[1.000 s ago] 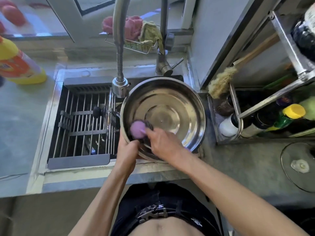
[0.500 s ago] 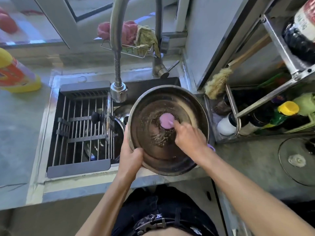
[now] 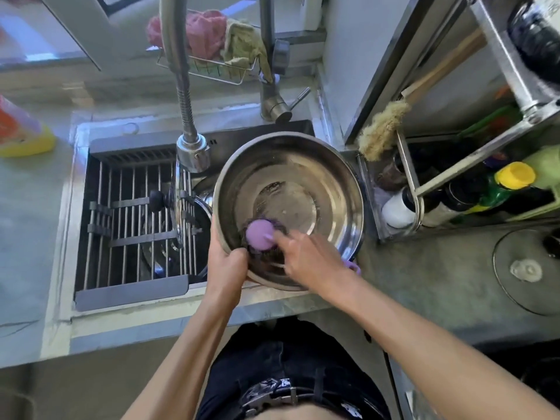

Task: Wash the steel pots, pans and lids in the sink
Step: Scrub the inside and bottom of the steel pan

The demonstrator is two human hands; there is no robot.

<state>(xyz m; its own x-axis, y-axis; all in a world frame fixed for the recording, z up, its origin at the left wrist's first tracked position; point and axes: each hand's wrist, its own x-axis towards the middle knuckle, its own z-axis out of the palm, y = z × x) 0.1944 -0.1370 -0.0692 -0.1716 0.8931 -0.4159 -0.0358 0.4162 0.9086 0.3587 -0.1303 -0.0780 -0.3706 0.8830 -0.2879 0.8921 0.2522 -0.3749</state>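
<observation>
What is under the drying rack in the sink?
Through the bars of the drying rack a black-knobbed lid and steel cookware show. The rack and the steel bowl hide how many pieces there are.

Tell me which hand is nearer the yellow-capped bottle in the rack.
Right. The right hand scrubs inside the steel pot, on the side toward the yellow-capped bottle; the left hand grips the pot's opposite rim.

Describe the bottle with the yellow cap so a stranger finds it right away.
Start at the steel sink and look right to the metal rack beside it. Among its dark bottles, the green bottle lies tilted, the only one with a bright yellow cap.
</observation>
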